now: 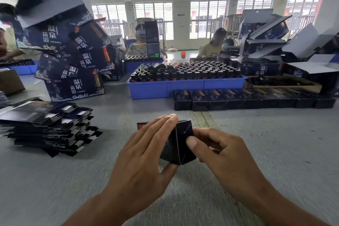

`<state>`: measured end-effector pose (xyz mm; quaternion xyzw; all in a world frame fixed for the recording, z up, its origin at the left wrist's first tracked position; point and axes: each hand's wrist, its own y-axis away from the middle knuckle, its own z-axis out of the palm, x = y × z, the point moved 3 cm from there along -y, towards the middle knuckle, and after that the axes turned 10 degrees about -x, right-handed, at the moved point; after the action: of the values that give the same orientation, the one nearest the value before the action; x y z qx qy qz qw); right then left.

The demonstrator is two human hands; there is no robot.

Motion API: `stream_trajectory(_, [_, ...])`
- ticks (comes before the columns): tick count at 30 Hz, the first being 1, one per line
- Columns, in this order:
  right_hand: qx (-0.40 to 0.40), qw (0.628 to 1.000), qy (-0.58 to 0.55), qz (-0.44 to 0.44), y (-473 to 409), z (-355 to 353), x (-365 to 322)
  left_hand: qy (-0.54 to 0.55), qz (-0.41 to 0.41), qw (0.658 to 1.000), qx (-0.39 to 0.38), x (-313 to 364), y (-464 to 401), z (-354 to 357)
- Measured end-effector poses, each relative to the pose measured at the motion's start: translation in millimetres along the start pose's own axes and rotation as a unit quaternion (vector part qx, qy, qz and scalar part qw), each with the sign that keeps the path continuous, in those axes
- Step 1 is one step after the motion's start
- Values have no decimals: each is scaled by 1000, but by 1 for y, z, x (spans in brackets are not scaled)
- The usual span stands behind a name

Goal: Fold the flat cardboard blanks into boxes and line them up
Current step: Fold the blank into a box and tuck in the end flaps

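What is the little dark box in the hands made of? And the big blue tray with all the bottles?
The box looks like thin printed cardboard with a smooth, slightly shiny dark coat: it shows sharp creases and pale raw edges along the folds. The left hand and right hand hold it. The blue tray looks like moulded plastic: one even colour, a thick rim, ribbed walls and a dull sheen.

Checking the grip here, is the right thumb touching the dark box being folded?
Touching: the head view shows the right hand thumb pressed on the dark box.
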<state>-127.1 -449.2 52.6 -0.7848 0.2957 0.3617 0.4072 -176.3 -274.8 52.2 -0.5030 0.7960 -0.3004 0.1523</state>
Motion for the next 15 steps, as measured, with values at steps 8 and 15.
stream_trajectory(8, [-5,990,-102,101,-3,-1,16,-49,100,993,-43,6,2,15])
stream_trajectory(15, [-78,974,-143,159,-5,-2,21,345,-245,905,27,-24,5,6])
